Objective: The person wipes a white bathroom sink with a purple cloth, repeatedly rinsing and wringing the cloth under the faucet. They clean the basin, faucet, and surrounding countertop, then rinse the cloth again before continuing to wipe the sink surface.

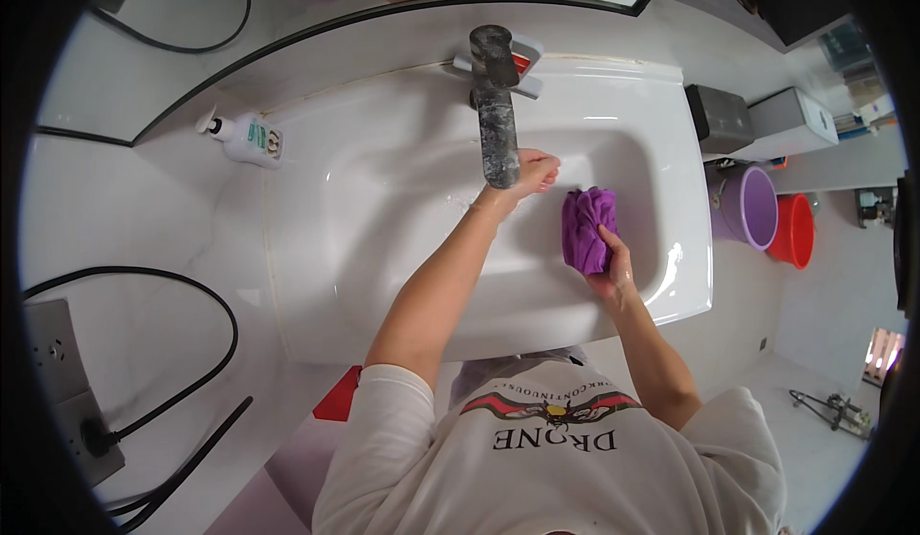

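My left hand (pixel 537 171) is under the spout of the dark, speckled faucet (pixel 497 136), over the basin of a white sink (pixel 402 247). Its fingers are curled in, and nothing shows in them. The forearm and wrist look wet, with some splashing beside the wrist. To the right, my right hand (pixel 615 273) grips a bunched purple cloth (pixel 588 230) from its lower right side. The thumb presses on the folds; the fingers underneath are mostly hidden. The cloth is held over the right part of the basin, apart from my left hand.
A white pump bottle (pixel 251 140) stands at the sink's left rear corner. Behind the faucet lies a grey and red plastic item (pixel 528 64). A mirror edge (pixel 402 10) runs above. Purple (pixel 744 208) and red (pixel 794 230) buckets are at right; a corded wall socket (pixel 61 352) is left.
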`<state>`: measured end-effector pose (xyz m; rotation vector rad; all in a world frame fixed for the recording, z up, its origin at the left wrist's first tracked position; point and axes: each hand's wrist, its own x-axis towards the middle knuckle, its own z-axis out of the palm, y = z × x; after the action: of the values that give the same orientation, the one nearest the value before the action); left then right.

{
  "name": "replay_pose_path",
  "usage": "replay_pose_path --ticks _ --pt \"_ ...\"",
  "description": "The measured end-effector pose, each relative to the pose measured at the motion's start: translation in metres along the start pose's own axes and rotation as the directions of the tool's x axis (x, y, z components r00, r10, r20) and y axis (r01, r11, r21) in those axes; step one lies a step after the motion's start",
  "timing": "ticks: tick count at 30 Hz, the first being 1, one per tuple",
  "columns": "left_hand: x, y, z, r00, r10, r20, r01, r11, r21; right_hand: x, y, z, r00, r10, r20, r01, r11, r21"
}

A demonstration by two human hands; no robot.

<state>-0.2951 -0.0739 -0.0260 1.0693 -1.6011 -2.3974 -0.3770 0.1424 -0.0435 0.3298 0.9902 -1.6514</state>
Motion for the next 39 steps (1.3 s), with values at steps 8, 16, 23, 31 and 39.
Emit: replay_pose_path --ticks 8,16,23,31,39 --pt "-0.052 -0.029 -0.031 0.987 -0.038 -0.158 0.016 0.991 -0.135 0.026 0.025 0.065 0.991 -0.047 0.128 0.12 0.748 -0.653" --pt "-0.13 -0.098 -0.095 0.966 0.138 -0.217 -0.257 0.527 -0.81 0.097 0.048 0.158 0.899 0.179 0.4 0.125 0.77 -0.626" --pt "-0.172 -0.093 -0.111 0.903 0.271 -0.333 -0.422 0.426 -0.8 0.103 0.001 0.15 0.466 0.815 -0.344 0.701 -0.577 -0.419" --pt "-0.166 -0.084 -0.099 0.92 0.239 -0.312 -0.384 0.384 -0.839 0.077 0.031 0.198 0.541 0.78 0.313 0.282 0.182 -0.942" --pt "-0.168 -0.103 -0.103 0.947 0.135 -0.292 -0.321 0.454 -0.831 0.132 0.045 0.143 0.905 0.177 0.386 0.389 -0.713 -0.584"
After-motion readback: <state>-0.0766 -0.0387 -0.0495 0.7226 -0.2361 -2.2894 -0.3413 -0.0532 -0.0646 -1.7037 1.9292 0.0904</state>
